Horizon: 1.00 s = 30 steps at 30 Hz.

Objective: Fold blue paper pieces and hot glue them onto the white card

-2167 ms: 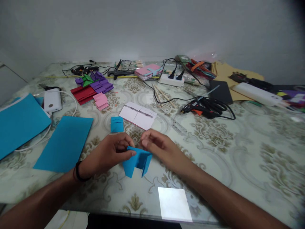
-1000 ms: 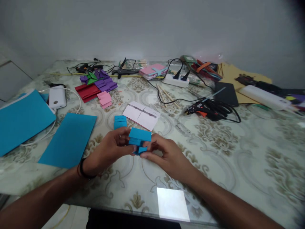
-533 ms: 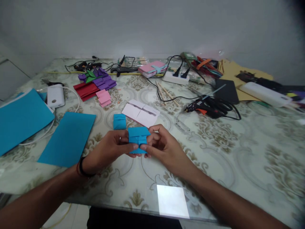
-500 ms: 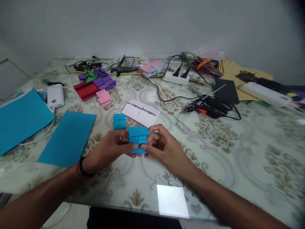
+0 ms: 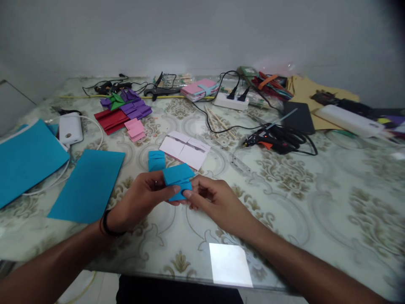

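Observation:
A folded piece of blue paper (image 5: 178, 173) is held just above the table, between my two hands. My left hand (image 5: 152, 191) grips its left side, thumb on the front face and fingers behind. On the right edge, my right hand (image 5: 210, 194) pinches it with the thumb near the lower corner. A smaller folded blue paper (image 5: 156, 160) lies just beyond my left hand. Behind the held piece rests a folded white paper (image 5: 185, 150) with a dark stripe. To the left lies a flat blue sheet (image 5: 90, 183).
A stack of blue sheets (image 5: 30, 158) and a white power bank (image 5: 70, 128) sit at the left. Red (image 5: 110, 121), purple and pink (image 5: 135, 129) folded papers lie farther back. A glue gun (image 5: 262, 138), clear ruler (image 5: 238, 164), sticks and a power strip (image 5: 232, 101) occupy the right.
The blue paper has tilted in my hands, and its upper flap now slants and covers more of the front. My right fingers have drawn in lower along its right edge.

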Motion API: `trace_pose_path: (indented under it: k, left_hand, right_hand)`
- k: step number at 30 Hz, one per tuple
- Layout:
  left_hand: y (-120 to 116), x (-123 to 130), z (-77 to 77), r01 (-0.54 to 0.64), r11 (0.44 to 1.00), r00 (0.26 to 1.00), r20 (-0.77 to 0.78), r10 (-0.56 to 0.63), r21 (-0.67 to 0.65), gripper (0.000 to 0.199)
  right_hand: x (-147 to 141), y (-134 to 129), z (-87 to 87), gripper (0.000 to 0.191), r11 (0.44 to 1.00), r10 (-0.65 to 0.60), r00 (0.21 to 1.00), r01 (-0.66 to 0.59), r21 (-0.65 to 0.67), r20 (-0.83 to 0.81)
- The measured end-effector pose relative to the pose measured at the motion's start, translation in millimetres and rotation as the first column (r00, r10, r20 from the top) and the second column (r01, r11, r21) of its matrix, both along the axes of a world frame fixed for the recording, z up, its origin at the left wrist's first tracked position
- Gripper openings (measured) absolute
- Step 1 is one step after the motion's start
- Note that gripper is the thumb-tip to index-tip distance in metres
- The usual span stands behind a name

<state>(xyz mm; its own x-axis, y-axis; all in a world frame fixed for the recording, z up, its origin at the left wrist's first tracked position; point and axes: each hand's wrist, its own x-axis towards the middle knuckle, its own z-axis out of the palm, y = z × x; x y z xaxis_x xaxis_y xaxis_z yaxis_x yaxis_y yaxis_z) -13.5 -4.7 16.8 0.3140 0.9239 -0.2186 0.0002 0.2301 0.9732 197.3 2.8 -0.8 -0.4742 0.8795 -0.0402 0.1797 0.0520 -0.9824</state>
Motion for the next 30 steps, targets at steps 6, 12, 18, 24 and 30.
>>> trace_pose_path:
  k: [6, 12, 18, 24, 30]
  left_hand:
    - [1, -2, 2.7, 0.088, 0.994, 0.987, -0.137, -0.078, 0.069, 0.022]
    - [0, 1, 9.3, 0.118, 0.985, 0.977, -0.191, -0.093, 0.122, 0.018]
    - [-2, 3, 9.9, 0.159, 0.974, 0.958, -0.262, -0.114, 0.160, 0.026]
    - [-3, 3, 10.0, 0.191, 0.967, 0.942, -0.309, -0.132, 0.170, 0.028]
    - [-3, 1, 10.6, 0.227, 0.963, 0.936, -0.306, -0.173, 0.149, 0.031]
  right_hand:
    - [0, -3, 6.4, 0.025, 0.990, -0.051, 0.998, 0.044, 0.135, 0.046]
    - [-2, -4, 8.0, 0.025, 0.969, -0.065, 0.996, 0.048, 0.241, 0.063]
    - [0, -5, 7.2, 0.029, 0.969, -0.056, 0.996, 0.036, 0.243, 0.075]
    - [2, -4, 10.9, 0.029, 0.967, -0.027, 0.999, 0.015, 0.253, 0.045]
    - [0, -6, 9.7, 0.027, 0.988, 0.031, 0.998, -0.040, 0.151, 0.058]
